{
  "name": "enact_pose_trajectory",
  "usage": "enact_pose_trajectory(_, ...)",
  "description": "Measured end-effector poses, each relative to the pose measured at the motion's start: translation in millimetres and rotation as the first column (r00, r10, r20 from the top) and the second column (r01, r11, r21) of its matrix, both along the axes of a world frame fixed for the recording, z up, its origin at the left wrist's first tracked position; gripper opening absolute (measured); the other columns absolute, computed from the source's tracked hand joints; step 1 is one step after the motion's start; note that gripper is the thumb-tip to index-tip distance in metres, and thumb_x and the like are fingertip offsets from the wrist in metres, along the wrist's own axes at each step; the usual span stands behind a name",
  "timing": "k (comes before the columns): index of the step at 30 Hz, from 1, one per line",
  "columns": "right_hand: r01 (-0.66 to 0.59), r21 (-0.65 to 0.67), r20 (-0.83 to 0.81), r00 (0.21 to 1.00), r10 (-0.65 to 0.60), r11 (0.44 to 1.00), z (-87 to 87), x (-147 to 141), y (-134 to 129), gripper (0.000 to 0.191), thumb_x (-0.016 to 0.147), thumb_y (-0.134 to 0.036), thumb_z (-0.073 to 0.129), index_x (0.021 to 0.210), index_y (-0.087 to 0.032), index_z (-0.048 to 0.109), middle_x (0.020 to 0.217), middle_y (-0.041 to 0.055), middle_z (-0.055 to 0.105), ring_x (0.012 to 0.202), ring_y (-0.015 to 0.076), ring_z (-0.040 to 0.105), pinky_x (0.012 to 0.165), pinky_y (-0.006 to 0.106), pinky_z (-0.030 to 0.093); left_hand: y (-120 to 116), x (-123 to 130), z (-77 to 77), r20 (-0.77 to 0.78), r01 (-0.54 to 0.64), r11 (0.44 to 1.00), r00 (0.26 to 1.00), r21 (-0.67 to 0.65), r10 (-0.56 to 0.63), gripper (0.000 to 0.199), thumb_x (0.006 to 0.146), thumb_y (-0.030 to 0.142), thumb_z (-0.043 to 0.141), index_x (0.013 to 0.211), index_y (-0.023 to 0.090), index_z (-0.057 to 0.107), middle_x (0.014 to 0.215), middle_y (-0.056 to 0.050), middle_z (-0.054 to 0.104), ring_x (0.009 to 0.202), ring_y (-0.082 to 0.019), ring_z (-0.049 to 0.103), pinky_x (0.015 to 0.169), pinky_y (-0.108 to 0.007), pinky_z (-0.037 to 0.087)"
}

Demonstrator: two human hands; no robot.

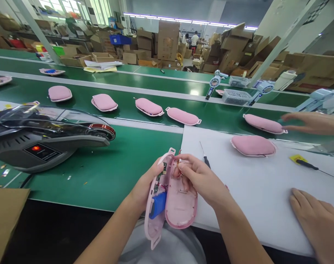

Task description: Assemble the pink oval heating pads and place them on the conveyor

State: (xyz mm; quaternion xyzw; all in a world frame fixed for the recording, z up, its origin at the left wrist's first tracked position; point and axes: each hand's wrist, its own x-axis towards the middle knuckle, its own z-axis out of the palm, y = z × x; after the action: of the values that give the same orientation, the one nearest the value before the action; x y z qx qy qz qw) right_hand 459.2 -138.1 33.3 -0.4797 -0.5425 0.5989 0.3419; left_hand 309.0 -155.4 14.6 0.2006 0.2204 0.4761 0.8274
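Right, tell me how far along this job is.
Looks done: the blue pack and circuit board sit in one shell half. In hand: left hand holds that half; right hand fingers wires at the other half. Remaining: the halves stand open, apparently needing closing.

Light grey clothing [164,249] covers the lap; both forearms [112,227] are bare.

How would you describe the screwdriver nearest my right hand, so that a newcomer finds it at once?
Find the white sheet on the green bench. Just beyond your right hand lies the dark-handled screwdriver, its thin shaft pointing away from you. Unlike the screwdriver farther right, it has no yellow piece beside it.
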Motion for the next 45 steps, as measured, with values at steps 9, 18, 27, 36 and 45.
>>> enact_pose_trajectory(9,0.005,0.031,0.109,0.994,-0.009,1.000,4.9,-3,-10,0.014,0.079,-0.026,0.054,0.071,-0.018,0.063,0.059,-0.0038,0.052,0.051,0.0080,0.043,0.045,0.020,0.032,-1,4,-6.0,-0.011,-0.040,0.999,0.999,0.030,0.041,0.053,0.073,0.035,0.072,0.121,0.019,0.058,0.107,-0.007,0.072,0.102,-0.031,0.065,0.091,-0.040,0.047)
enact_pose_trajectory(18,-0.063,0.106,0.227,0.973,0.038,0.992,4.6,-2,-10,0.015,0.070,-0.016,0.047,0.056,-0.019,0.053,0.054,-0.0062,0.047,0.051,0.0081,0.041,0.045,0.021,0.030,-4,10,1.1,-0.085,-0.061,0.994,0.994,0.089,0.068,0.052,0.075,0.038,0.071,0.122,0.020,0.059,0.109,-0.007,0.071,0.106,-0.031,0.063,0.093,-0.038,0.046)
enact_pose_trajectory(27,-0.127,0.132,0.256,0.962,0.090,0.983,9.8,3,-6,0.016,0.071,-0.014,0.045,0.055,-0.020,0.046,0.057,-0.0052,0.049,0.054,0.0101,0.043,0.048,0.023,0.032,-2,14,0.5,-0.159,-0.024,0.983,0.986,0.182,0.053,0.053,0.077,0.042,0.068,0.124,0.020,0.058,0.114,-0.008,0.069,0.113,-0.032,0.058,0.096,-0.038,0.044)
enact_pose_trajectory(36,-0.143,0.125,0.242,0.964,0.109,0.982,5.9,8,-7,0.017,0.079,-0.022,0.050,0.063,-0.022,0.055,0.059,-0.0018,0.053,0.053,0.0131,0.047,0.048,0.027,0.036,-8,17,3.5,-0.148,-0.064,0.990,0.985,0.126,0.083,0.052,0.083,0.043,0.063,0.129,0.021,0.055,0.118,-0.006,0.068,0.119,-0.029,0.054,0.104,-0.037,0.038)
enact_pose_trajectory(45,0.112,0.319,0.346,0.911,-0.226,0.941,-6.1,26,-12,0.011,0.083,-0.031,0.057,0.074,-0.028,0.063,0.067,0.0044,0.064,0.062,0.0217,0.058,0.053,0.032,0.042,-9,14,5.0,-0.050,-0.025,1.000,0.998,0.019,0.026,0.058,0.082,0.040,0.065,0.134,0.021,0.050,0.110,-0.007,0.072,0.112,-0.029,0.061,0.102,-0.039,0.040)
